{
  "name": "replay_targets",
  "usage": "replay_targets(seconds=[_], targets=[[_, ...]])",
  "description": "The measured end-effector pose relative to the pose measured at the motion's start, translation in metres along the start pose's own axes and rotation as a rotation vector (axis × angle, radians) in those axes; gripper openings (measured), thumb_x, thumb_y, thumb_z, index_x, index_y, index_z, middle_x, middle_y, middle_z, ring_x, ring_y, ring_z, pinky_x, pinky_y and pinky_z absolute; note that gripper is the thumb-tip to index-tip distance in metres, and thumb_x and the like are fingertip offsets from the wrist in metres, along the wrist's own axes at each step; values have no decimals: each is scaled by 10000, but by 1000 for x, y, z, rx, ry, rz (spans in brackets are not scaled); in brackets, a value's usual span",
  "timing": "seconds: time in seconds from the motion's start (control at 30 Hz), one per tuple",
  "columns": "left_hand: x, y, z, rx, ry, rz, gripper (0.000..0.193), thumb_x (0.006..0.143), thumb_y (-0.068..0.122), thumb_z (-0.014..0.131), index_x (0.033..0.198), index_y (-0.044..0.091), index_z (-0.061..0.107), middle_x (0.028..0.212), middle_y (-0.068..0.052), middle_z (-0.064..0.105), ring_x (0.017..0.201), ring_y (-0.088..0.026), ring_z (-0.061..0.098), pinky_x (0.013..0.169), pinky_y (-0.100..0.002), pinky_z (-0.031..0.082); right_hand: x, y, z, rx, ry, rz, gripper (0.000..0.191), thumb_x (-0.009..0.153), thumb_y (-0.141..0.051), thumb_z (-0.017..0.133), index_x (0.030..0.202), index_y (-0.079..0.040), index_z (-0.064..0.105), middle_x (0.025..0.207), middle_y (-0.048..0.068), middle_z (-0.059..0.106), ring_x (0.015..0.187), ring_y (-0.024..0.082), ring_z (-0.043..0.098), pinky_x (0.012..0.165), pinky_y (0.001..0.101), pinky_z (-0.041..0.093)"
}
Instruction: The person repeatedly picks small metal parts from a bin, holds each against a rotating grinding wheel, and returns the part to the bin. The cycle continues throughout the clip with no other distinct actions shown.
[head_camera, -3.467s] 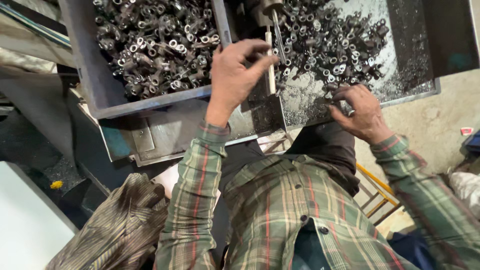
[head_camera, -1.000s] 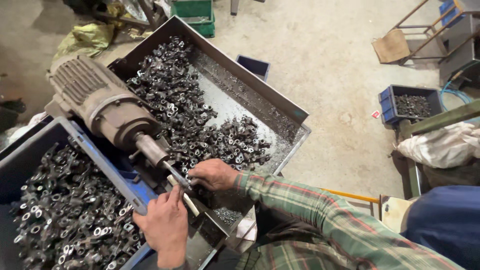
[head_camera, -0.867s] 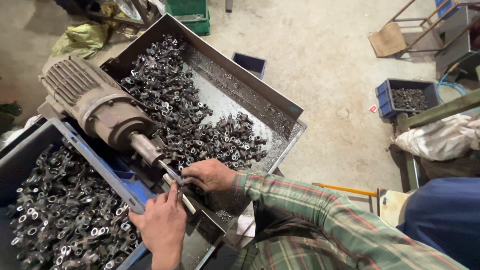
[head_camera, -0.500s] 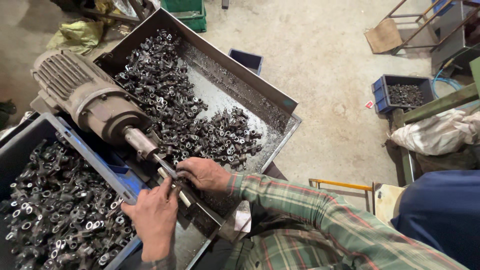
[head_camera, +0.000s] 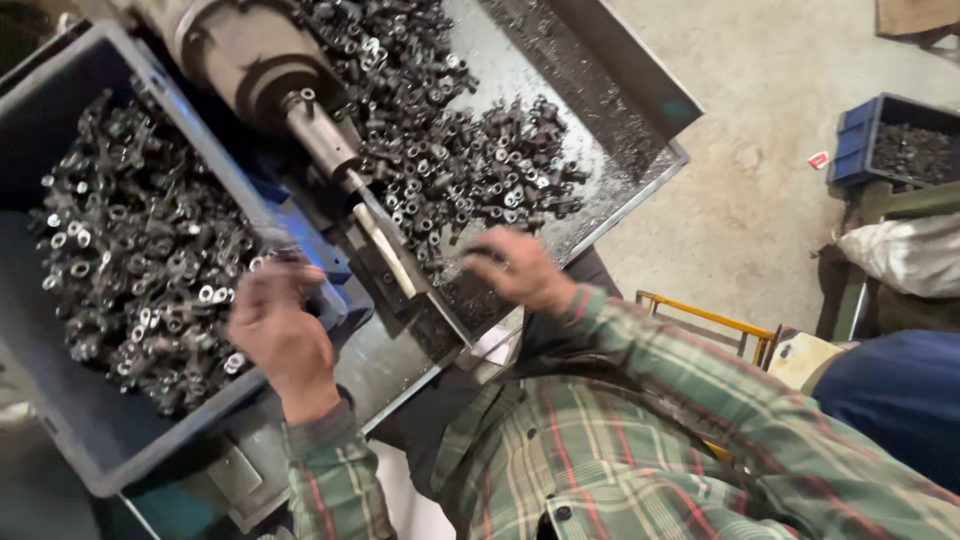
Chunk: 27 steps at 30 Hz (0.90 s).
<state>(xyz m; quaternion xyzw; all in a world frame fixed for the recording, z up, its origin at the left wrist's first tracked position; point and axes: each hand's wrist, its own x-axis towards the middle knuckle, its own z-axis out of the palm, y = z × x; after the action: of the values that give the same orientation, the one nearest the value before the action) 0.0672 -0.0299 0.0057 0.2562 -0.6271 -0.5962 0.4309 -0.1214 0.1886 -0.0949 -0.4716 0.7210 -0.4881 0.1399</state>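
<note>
Filling the left half of the frame, a dark plastic bin (head_camera: 60, 400) holds a heap of small metal parts (head_camera: 140, 270). Across the upper middle and right lies a metal tray (head_camera: 640, 90), strewn with a second heap of metal pieces (head_camera: 450, 150) and fine shavings. Between bin and tray, at the top centre, a motor (head_camera: 240, 60) points down and right, its shaft (head_camera: 325, 150) ending in a thin pale rod (head_camera: 385, 245).

At the lower middle, the person's plaid sleeves run up to both hands. The left hand (head_camera: 280, 325) sits at the bin's near right edge, fingers curled at the edge of the parts heap; motion blur hides whether its grip pinches a piece, so I cannot tell. The right hand (head_camera: 520, 270) rests at the tray's lower edge, just right of the rod, fingers bent together over something small and dark, too blurred to name.

At the upper right stands a blue crate (head_camera: 860, 140) of dark scrap on the concrete floor (head_camera: 760, 60); a yellow metal frame (head_camera: 700, 315) shows at the middle right.
</note>
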Motion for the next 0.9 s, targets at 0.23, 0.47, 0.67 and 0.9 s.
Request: replay_targets(seconds=[0.23,0.47,0.67,0.9], targets=[[3,-3,2,-212,81,-89,137,1097,127,647,1119,3,703,942,-52,724,849,-121,664,767,-246,501,8,55,-102,-546,330,59,288,976,-221,780,1145,-7,688,1132,191,643,1082,336,602,950,448,497],[1,4,11,81,-90,-106,131,1039,103,719,1131,10,721,967,-6,719,863,-73,647,773,-206,507,8,91,-124,-625,263,94,161,948,-191,806,1014,-58,745,1174,131,646,1151,345,582,998,452,476],[3,11,18,416,-130,57,178,963,145,808,1094,37,754,981,-31,742,871,-87,653,776,-229,516,0,88,-127,-609,174,114,198,978,-154,784,1118,-27,726,1188,179,615,1129,371,568,983,463,460],[4,20,22,590,-246,122,222,909,282,823,1043,111,779,989,-11,775,886,-147,709,915,-338,483,-1,85,-130,-680,181,40,171,1018,-123,774,1057,-4,659,1158,183,610,1130,373,560,983,473,467]])
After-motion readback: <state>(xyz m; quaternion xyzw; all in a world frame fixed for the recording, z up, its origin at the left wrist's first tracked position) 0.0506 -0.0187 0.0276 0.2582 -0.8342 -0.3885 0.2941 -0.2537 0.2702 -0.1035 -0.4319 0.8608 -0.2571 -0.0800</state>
